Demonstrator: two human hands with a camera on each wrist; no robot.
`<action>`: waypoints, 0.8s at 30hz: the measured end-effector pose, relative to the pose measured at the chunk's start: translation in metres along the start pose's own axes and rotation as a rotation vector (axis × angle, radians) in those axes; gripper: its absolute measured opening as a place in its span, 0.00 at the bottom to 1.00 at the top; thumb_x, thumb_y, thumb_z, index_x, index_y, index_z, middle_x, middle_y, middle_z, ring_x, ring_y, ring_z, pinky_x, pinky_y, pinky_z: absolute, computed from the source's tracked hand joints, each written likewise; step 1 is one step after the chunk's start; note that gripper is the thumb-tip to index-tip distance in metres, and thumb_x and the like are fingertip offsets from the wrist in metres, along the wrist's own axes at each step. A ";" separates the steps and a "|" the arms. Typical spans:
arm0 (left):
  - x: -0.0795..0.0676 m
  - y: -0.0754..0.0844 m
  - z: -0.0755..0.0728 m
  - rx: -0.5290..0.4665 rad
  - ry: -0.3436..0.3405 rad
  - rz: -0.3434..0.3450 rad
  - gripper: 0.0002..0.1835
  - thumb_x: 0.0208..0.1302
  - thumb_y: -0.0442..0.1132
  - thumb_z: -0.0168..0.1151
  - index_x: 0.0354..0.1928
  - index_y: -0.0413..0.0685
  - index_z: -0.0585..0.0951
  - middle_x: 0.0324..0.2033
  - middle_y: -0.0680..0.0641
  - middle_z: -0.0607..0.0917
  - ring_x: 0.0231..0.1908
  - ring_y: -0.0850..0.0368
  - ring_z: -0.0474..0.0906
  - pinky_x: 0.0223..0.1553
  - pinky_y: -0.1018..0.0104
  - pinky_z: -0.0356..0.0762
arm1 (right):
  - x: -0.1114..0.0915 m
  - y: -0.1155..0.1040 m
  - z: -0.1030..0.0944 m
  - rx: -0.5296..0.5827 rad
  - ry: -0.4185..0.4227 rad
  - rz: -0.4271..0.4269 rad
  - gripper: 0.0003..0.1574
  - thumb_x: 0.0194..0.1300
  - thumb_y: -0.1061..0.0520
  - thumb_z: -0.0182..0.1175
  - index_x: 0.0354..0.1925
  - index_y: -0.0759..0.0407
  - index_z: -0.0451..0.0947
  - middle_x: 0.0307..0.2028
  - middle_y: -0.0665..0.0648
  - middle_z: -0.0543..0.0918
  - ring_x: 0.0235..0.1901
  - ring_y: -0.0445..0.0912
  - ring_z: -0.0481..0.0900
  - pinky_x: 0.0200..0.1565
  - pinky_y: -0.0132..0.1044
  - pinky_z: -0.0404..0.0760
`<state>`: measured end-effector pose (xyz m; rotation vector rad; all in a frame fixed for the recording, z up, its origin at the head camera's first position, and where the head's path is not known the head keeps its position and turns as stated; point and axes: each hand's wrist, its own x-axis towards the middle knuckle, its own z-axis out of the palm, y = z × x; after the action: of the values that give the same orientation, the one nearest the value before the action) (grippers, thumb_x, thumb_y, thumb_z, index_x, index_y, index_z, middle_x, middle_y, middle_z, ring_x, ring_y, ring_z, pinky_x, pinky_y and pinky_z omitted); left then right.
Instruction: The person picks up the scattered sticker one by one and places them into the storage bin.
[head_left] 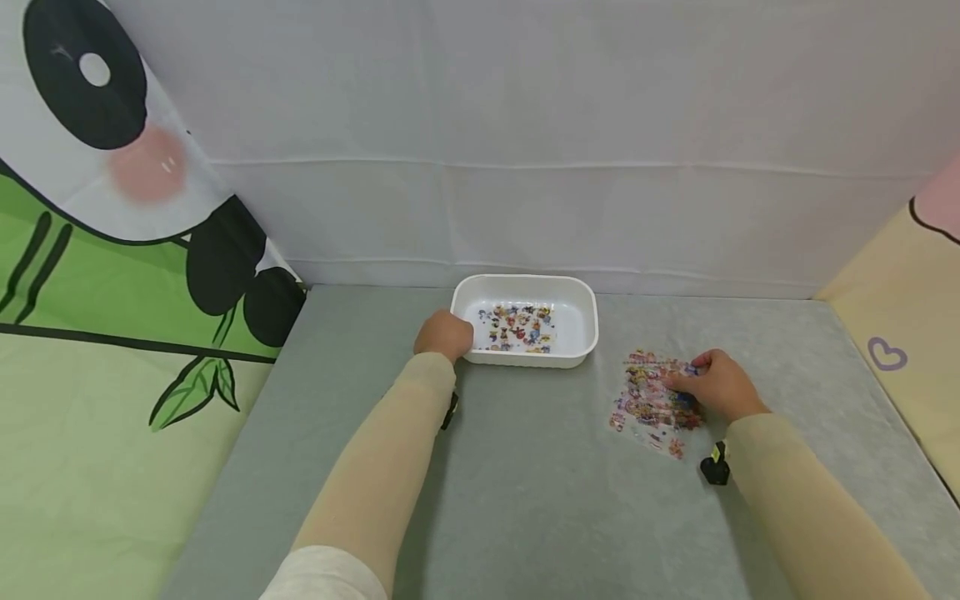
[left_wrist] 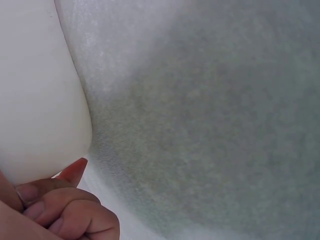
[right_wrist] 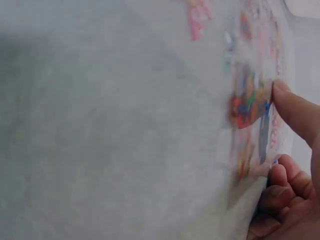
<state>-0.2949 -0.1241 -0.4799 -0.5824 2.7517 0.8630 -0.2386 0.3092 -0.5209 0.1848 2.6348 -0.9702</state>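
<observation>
A white rectangular plastic tray (head_left: 525,362) stands against the back wall, with a clear sheet of small colourful cartoon stickers (head_left: 517,327) lying in it. My left hand (head_left: 444,335) grips the tray's left side near the front corner; in the left wrist view its fingers (left_wrist: 77,212) curl beside the white wall. To the right of the tray, transparent sheets of cartoon stickers (head_left: 647,396) overlap on the table. My right hand (head_left: 717,385) pinches a sticker sheet at its right edge, the thumb (right_wrist: 295,110) on top and the other fingers curled at the edge.
The grey table (head_left: 525,500) meets a white cloth backdrop (head_left: 525,217) just behind the tray. A green printed cloth (head_left: 112,400) hangs on the left, and a yellow one (head_left: 900,333) on the right.
</observation>
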 end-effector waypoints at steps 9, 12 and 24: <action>0.002 0.000 0.000 -0.004 -0.002 0.002 0.18 0.71 0.40 0.50 0.52 0.35 0.82 0.43 0.41 0.85 0.38 0.46 0.78 0.39 0.54 0.77 | 0.003 0.000 -0.002 0.037 -0.012 -0.022 0.54 0.65 0.34 0.69 0.63 0.73 0.59 0.48 0.67 0.69 0.42 0.58 0.69 0.40 0.49 0.71; 0.003 0.000 0.000 -0.012 0.002 0.001 0.18 0.71 0.40 0.51 0.53 0.36 0.81 0.43 0.41 0.84 0.39 0.46 0.78 0.39 0.54 0.77 | 0.003 0.000 -0.002 0.038 0.002 -0.025 0.50 0.65 0.36 0.70 0.59 0.73 0.60 0.45 0.66 0.69 0.40 0.57 0.69 0.39 0.48 0.71; 0.003 -0.001 0.001 -0.011 0.008 0.000 0.18 0.70 0.40 0.51 0.52 0.35 0.82 0.42 0.41 0.85 0.38 0.46 0.78 0.37 0.54 0.77 | -0.003 -0.003 -0.010 0.025 0.024 -0.036 0.22 0.80 0.49 0.51 0.50 0.70 0.70 0.44 0.68 0.77 0.41 0.57 0.74 0.40 0.48 0.73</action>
<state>-0.2969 -0.1251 -0.4816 -0.5888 2.7558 0.8782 -0.2395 0.3132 -0.5105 0.1566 2.6572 -1.0194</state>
